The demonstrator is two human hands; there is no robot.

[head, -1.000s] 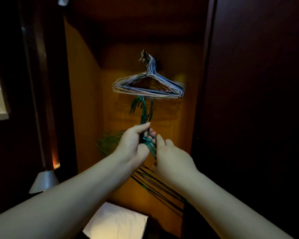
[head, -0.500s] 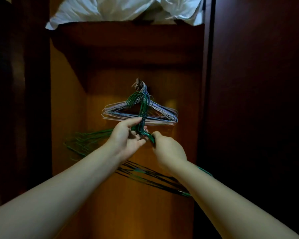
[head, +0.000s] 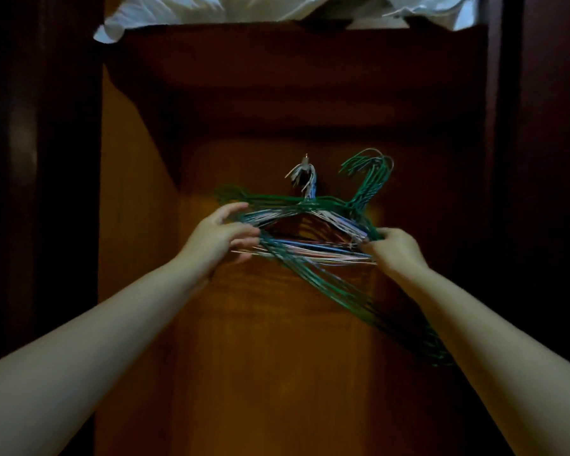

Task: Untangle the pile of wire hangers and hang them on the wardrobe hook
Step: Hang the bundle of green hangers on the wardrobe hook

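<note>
1. Wardrobe interior, dimly lit: orange-brown back panel (head: 277,340), with white cloth (head: 178,11) bundled on the shelf above.
2. Wardrobe hook (head: 306,164) is seen mid-panel. Pale hangers (head: 326,253) (blue, pink and white wire) are already hung on it, necks bunched tight at the hook.
3. Green hangers (head: 336,292) are held up across the pale set, off the hook. Their hook ends are fanned out just right of the wardrobe hook and apart from it. The bodies are skewed, with one corner trailing low toward the lower right.
4. Right hand (head: 397,248): fingers are curled round the green wires at the right end, in a firm hold.
5. Left hand (head: 222,235): fingers are part-spread at the left end, where green and pale wires cross. Whether anything is gripped cannot be told.
6. Step judged: the green batch is being hung. Untangling looks mostly done, since the green wires run roughly as one bundle.
7. Next move judged: the green hook ends need to be gathered, shifted left and lifted over the wardrobe hook. The fanned tips could snag the pale wires, so the bodies should be pulled clear first.
</note>
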